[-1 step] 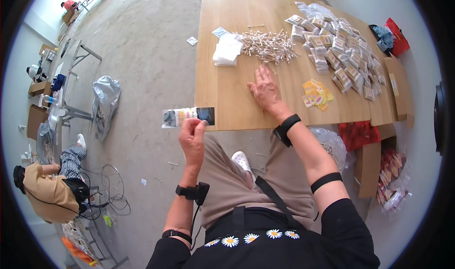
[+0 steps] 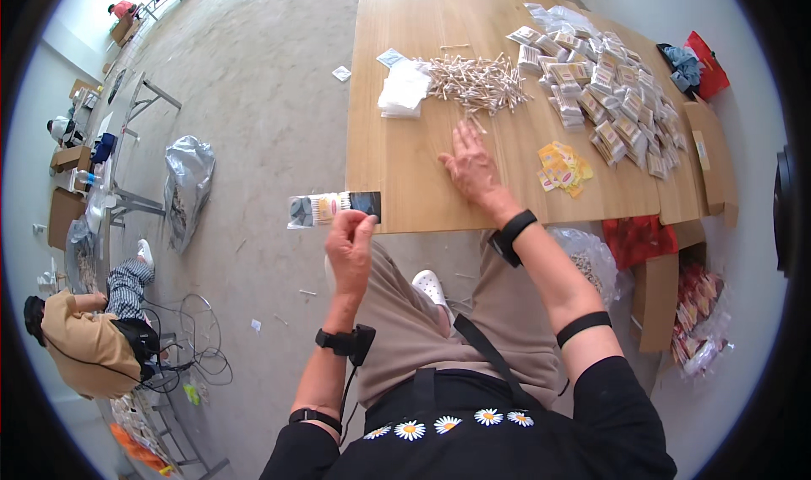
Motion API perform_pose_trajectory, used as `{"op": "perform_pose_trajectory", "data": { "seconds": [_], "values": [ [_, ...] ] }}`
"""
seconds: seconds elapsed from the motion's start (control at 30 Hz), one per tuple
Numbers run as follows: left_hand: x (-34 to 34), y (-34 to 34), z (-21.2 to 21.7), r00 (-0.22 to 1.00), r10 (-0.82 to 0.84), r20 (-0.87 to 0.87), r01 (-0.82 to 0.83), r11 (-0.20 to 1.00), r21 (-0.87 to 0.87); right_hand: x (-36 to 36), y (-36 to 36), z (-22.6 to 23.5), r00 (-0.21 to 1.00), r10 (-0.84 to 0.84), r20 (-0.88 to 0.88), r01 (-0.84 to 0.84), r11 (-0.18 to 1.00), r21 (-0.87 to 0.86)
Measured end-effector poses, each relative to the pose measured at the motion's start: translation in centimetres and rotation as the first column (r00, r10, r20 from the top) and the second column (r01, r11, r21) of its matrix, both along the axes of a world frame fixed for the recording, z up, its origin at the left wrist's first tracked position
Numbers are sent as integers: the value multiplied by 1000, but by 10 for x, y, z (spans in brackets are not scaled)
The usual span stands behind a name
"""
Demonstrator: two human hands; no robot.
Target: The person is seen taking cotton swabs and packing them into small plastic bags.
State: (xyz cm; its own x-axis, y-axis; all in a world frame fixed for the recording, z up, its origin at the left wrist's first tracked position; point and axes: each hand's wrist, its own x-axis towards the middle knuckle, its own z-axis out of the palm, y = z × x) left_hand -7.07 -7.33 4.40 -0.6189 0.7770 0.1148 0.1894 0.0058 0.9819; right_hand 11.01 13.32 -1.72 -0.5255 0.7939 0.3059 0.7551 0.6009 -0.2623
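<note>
My right hand [image 2: 470,166] rests palm down on the wooden table, fingers stretched out. Its fingertips are just on the near side of a heap of loose cotton swabs [image 2: 480,83], with a few stray swabs [image 2: 477,123] beside them. At the table's near left corner my left hand [image 2: 349,242] is closed in a pinch; what lies between thumb and finger is too small to make out. Just beyond it, a flat clear packet of cotton swabs [image 2: 329,204] with a dark end juts past the table edge. Whether the fingers touch this packet cannot be told.
White clear bags [image 2: 404,90] are stacked left of the heap. Yellow cards [image 2: 564,169] lie to the right, before a large pile of filled packets [image 2: 612,100]. Cardboard boxes [image 2: 655,302] and a plastic bag [image 2: 591,260] stand below the table. Another person [image 2: 93,345] sits far left.
My right hand has slid slightly toward me, and a swab now shows near its fingertips. My left hand has shifted a little to the right, still pinched.
</note>
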Motion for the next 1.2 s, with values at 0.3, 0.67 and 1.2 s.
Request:
{"op": "perform_pose_trajectory", "data": {
  "seconds": [0.3, 0.67, 1.2],
  "values": [
    [37, 34, -4, 655, -434, -619, 375, 897, -232, 58, -67, 32, 881, 429, -199, -462, 872, -165],
    [60, 66, -36, 323, -517, -793, 396, 835, -383, 53, -63, 37, 962, -60, -266, 46, 997, -57],
    [50, 49, -34, 410, -469, -782, 421, 858, -294, 29, -51, 27, 965, -47, -258, 21, 994, -104]
  ]
}}
